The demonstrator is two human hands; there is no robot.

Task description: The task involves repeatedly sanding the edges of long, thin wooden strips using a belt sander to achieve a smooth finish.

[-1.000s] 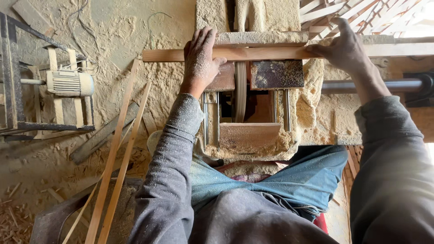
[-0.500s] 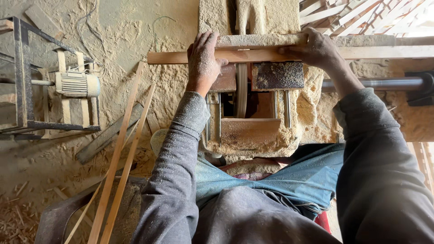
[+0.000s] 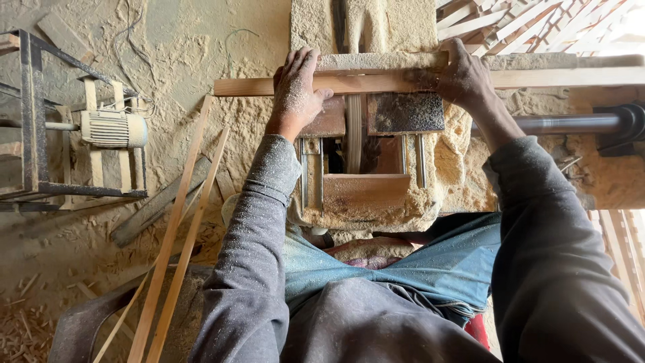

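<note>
Fingers of left hand (image 3: 295, 91) & right hand (image 3: 462, 77) both clamp long pale wooden strip (image 3: 376, 83), laid across far edge of sawdust-caked saw bench (image 3: 376, 202), over its upright blade (image 3: 354, 131); loose thin slats (image 3: 176, 235) lean nr bench's left side.

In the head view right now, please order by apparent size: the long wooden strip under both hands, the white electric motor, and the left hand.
1. Long wooden strip, the longest by far.
2. White electric motor.
3. Left hand.
Motor and hand look similar; the hand sits nearer the camera, so their order is unsure.
</note>
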